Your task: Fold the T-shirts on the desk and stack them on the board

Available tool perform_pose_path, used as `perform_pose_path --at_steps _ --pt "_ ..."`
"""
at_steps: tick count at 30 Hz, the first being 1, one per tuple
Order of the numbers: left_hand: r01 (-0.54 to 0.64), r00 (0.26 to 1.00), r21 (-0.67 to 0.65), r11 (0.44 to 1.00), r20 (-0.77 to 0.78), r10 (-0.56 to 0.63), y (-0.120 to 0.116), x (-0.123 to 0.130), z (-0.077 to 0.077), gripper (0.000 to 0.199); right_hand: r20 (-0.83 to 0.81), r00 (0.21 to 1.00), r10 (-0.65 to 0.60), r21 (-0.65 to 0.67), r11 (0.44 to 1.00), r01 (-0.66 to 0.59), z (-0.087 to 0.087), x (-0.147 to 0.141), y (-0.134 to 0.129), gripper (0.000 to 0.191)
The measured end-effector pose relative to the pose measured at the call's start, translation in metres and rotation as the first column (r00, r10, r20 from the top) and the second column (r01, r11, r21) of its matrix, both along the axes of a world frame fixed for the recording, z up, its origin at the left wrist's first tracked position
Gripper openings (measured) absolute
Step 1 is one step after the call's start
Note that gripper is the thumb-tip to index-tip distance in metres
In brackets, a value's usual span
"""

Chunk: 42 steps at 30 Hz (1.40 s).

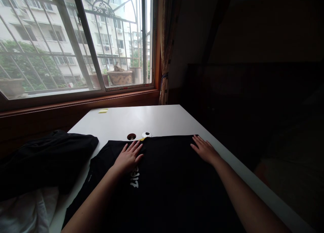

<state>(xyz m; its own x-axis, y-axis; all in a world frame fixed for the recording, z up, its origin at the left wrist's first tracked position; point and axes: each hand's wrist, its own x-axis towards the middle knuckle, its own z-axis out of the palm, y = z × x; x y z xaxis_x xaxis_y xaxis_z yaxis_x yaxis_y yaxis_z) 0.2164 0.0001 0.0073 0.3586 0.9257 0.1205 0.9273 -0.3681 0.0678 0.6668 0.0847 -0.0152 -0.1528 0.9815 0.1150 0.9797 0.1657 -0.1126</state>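
Observation:
A black shirt (172, 179) with white lettering lies spread over the white table (152, 120). My left hand (128, 156) rests flat on its upper left part, fingers apart, partly over the lettering. At the shirt's far right corner, my right hand (204, 149) lies on the cloth with its fingers spread. Neither hand grips the fabric. The lower part of the shirt runs out of view between my forearms.
Dark clothing (45, 158) is heaped at the left, with white cloth (30, 209) below it. Behind the shirt are a round hole (131, 137) and a white round cover (146, 135). A barred window and a curtain (165, 57) stand beyond the table.

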Motion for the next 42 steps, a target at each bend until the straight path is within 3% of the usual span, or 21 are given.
perform_pose_path --at_steps 7,15,20,23,26,31,34,38,42 --pt "-0.011 1.000 -0.018 1.000 -0.008 0.011 -0.002 0.003 0.005 0.061 -0.009 1.000 -0.019 0.082 0.996 0.020 -0.007 0.007 0.003 0.063" --pt "-0.013 1.000 -0.019 1.000 -0.008 0.013 -0.002 0.002 0.004 0.060 -0.018 0.984 0.177 0.298 0.940 -0.164 0.000 0.005 -0.003 0.049" --pt "-0.014 1.000 -0.021 1.000 -0.007 0.014 -0.002 0.001 0.004 0.061 -0.002 0.999 0.043 0.295 0.955 -0.041 0.005 -0.009 -0.013 0.051" --pt "-0.018 1.000 -0.024 1.000 -0.009 0.017 -0.003 0.002 0.004 0.063 -0.016 0.999 0.046 0.245 0.969 -0.040 0.013 -0.035 -0.023 0.055" --pt "-0.023 1.000 -0.024 0.999 -0.016 0.023 -0.003 0.003 0.004 0.063 -0.065 0.979 0.192 0.098 0.978 -0.185 0.026 -0.082 -0.039 0.065" --pt "-0.035 0.999 -0.016 0.999 -0.035 0.035 -0.006 0.004 0.004 0.062 -0.132 0.892 0.433 -0.060 0.894 -0.444 0.035 -0.170 -0.069 0.076" --pt "-0.041 0.998 -0.011 0.999 -0.045 0.041 -0.008 0.003 0.004 0.061 -0.120 0.860 0.496 -0.080 0.859 -0.506 0.032 -0.199 -0.077 0.075" --pt "-0.049 0.998 -0.016 0.999 -0.050 0.048 -0.009 0.003 0.004 0.061 -0.110 0.874 0.473 -0.075 0.873 -0.482 0.027 -0.193 -0.067 0.075" --pt "-0.049 0.998 -0.028 0.998 -0.046 0.048 -0.008 0.003 0.006 0.062 -0.097 0.928 0.360 -0.070 0.928 -0.367 0.021 -0.155 -0.047 0.076"
